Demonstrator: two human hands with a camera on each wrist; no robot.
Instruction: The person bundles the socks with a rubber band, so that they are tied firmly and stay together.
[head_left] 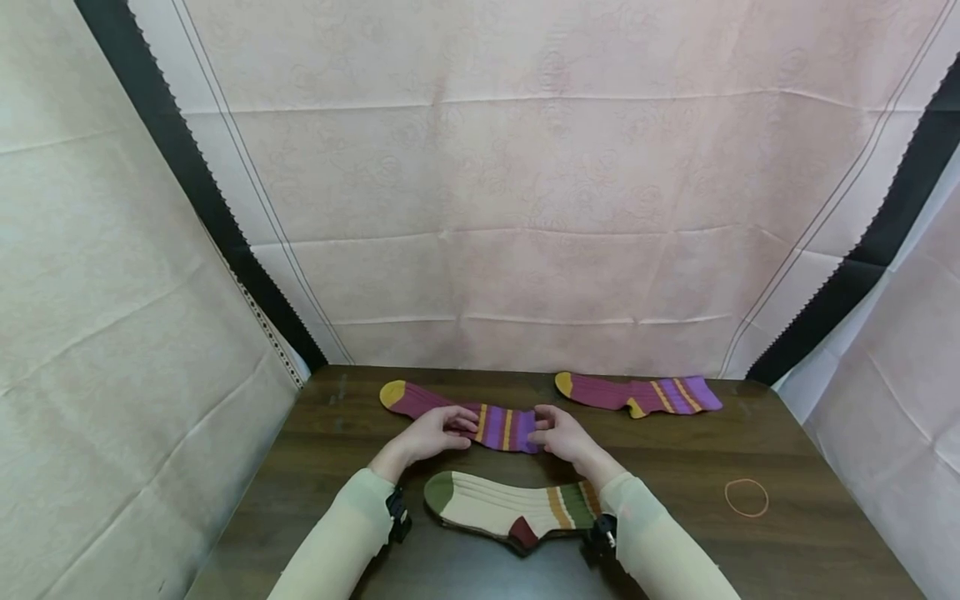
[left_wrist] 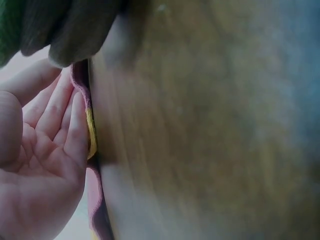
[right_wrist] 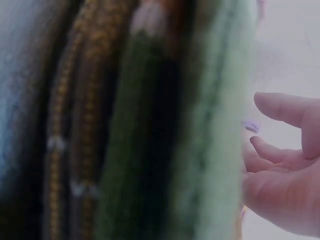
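A maroon and purple sock (head_left: 506, 429) with yellow stripes and a yellow toe lies flat on the table, between my two hands. At its middle, my left hand (head_left: 433, 432) reaches over the sock's edge; in the left wrist view its fingers (left_wrist: 59, 107) are nearly straight beside the maroon and yellow edge. My right hand (head_left: 564, 435) is at the purple cuff end, its thumb (right_wrist: 280, 106) apart from the loosely bent fingers in the right wrist view. Closer to me, under my wrists, lies a stack of socks topped by a cream one (head_left: 495, 500) with a green toe.
A matching maroon and purple sock (head_left: 607, 392) lies at the back right of the dark wooden table (head_left: 660, 533). A thin rubber band (head_left: 746, 480) is on the right side. Pale cloth (head_left: 525, 208) hangs behind the table and on both sides.
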